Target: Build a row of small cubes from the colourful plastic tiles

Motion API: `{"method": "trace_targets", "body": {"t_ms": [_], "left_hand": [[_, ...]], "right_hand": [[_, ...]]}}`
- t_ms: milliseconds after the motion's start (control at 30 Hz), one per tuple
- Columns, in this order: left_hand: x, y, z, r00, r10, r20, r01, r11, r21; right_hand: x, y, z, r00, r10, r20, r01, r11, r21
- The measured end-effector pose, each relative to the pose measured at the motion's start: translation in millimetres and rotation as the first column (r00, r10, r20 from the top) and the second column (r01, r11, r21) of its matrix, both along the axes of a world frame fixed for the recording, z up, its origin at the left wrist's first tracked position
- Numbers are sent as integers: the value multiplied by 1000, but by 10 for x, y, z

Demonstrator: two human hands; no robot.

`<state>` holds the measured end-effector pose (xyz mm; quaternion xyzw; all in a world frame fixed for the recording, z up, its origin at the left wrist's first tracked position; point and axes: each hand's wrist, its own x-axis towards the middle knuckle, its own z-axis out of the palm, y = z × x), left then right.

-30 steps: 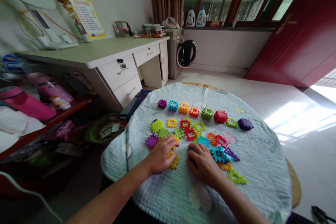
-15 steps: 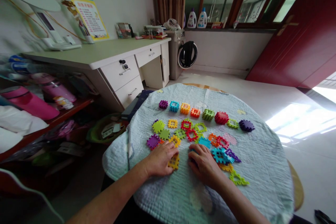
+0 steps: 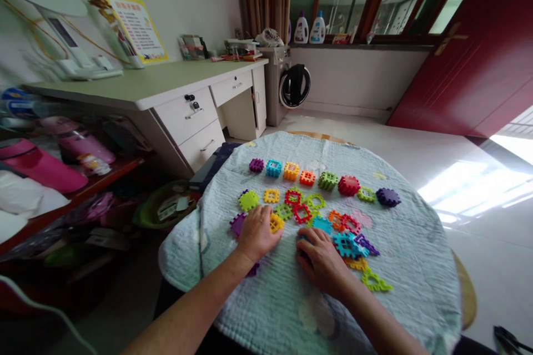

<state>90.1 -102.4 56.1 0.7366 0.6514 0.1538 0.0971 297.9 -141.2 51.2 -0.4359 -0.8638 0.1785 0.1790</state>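
Observation:
My left hand (image 3: 259, 234) has its fingers closed on a yellow window-pattern building block piece (image 3: 276, 223), low over the cloth. My right hand (image 3: 320, 255) rests on the cloth with its fingers curled over a blue piece, mostly hidden under them. Purple (image 3: 237, 224) and lime-green (image 3: 249, 199) flat pieces lie beside my left hand. Red frame pieces (image 3: 302, 213) and a light-blue flat piece (image 3: 322, 224) lie beyond my right hand. To its right is a blue window piece (image 3: 347, 244). A purple piece (image 3: 253, 270) shows partly beneath my left wrist.
A row of sorted stacks crosses the far part of the round table, including a yellow stack (image 3: 291, 171), a red stack (image 3: 348, 184) and a dark purple stack (image 3: 388, 197). A pale blue cloth (image 3: 287, 310) covers the table. A desk (image 3: 166, 80) stands at the left.
My left hand has moved forward and a little left; the yellow piece that was by its thumb no longer shows in its earlier place. My right hand stays nearly still. The view has shifted slightly.

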Motion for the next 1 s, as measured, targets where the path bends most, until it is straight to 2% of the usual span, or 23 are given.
{"method": "trace_targets", "body": {"t_ms": [133,367,633,700,800,933,1000], "left_hand": [[10,-11,-46,1000,16,-11,-16,1000,-9],[49,-6,8,996,-11,-94,7,999,-49],[68,-16,77,997,-20,-69,20,1000,1],[-5,70,125,998,-33,-44,34,999,38],[-164,332,226,997,-59,-50,63,995,76],[-309,789,356,957,-264,-123,259,964,-52],[-309,975,387,929,-327,-175,311,944,-110]], "right_hand": [[-5,1,15,1000,1,5,-1,1000,-1],[-5,-1,10,1000,-2,10,2,1000,-9],[-3,1,-8,1000,-6,-2,6,1000,-12],[-1,2,-6,1000,-4,-6,4,1000,-16],[-2,6,3,1000,-5,-11,4,1000,-25],[-5,3,12,1000,-10,-17,10,999,-36],[-5,0,6,1000,-11,-14,10,999,-39]]}}
